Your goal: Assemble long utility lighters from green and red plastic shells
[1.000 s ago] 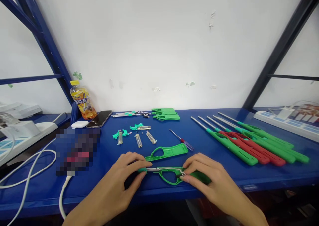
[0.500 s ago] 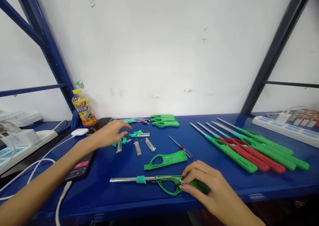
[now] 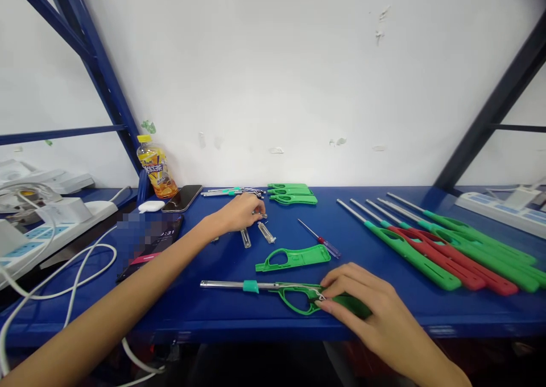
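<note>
An opened green gas lighter (image 3: 298, 301) lies near the front edge of the table, its metal tube pointing left with a teal collar around it. My right hand (image 3: 367, 307) grips its handle half, thumb and fingertips pinched at the small wire and parts inside. Further back, my left hand (image 3: 244, 211) is closed on a small clear fuel tank (image 3: 259, 214), mostly covered by the fingers. Two more clear tanks (image 3: 267, 233) lie just in front of that hand. The loose green handle half (image 3: 294, 258) rests behind the opened lighter.
A purple-handled screwdriver (image 3: 322, 242) lies mid-table. Several green and red lighters (image 3: 426, 250) fan out at right. Green shells (image 3: 293, 196) and metal tubes (image 3: 226, 192) sit by the wall. A bottle (image 3: 157, 168), phones (image 3: 183, 198) and white cables (image 3: 85, 262) are at left.
My left hand has moved right from above the teal parts to a clear tank, and its fingers have closed. My right hand stays on the opened lighter. The view has shifted slightly.
</note>
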A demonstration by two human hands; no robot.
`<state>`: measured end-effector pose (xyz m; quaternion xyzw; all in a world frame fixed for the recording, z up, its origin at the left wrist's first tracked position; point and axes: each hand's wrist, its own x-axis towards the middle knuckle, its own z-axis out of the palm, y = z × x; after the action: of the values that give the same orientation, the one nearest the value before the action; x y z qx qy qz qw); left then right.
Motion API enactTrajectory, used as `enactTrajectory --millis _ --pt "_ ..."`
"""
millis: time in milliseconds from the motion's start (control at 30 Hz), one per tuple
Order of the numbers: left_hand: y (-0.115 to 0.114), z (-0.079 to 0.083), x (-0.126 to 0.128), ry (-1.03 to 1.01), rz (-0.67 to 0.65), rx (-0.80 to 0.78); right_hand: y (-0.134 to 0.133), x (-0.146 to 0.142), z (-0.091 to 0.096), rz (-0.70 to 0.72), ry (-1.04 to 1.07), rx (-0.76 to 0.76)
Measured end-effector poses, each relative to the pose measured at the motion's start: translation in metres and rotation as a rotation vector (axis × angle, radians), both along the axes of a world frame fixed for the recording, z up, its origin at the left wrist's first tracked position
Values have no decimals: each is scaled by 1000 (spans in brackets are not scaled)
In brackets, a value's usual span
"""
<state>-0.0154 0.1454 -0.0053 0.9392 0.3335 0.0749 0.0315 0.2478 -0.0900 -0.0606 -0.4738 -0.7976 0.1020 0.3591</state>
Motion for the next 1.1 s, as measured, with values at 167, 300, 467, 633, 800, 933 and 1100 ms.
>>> enactTrajectory --millis 167,300,467,633,800,933,1100 --pt "-12 14 1 -21 0 56 0 0 -2 15 5 -26" --pt "-46 29 4 -25 -42 37 0 0 -2 22 0 -40" --pt "-72 44 -5 -15 -72 15 0 0 -1 26 14 -45" --pt "-36 55 -34 -46 42 16 1 2 -3 40 13 -62" --pt "6 37 -45 4 88 -113 0 1 -3 33 8 -76" --pt "26 20 -35 51 138 -187 -1 0 -4 30 15 -78" --pt "32 15 -26 42 157 -216 -1 1 -4 36 10 -80"
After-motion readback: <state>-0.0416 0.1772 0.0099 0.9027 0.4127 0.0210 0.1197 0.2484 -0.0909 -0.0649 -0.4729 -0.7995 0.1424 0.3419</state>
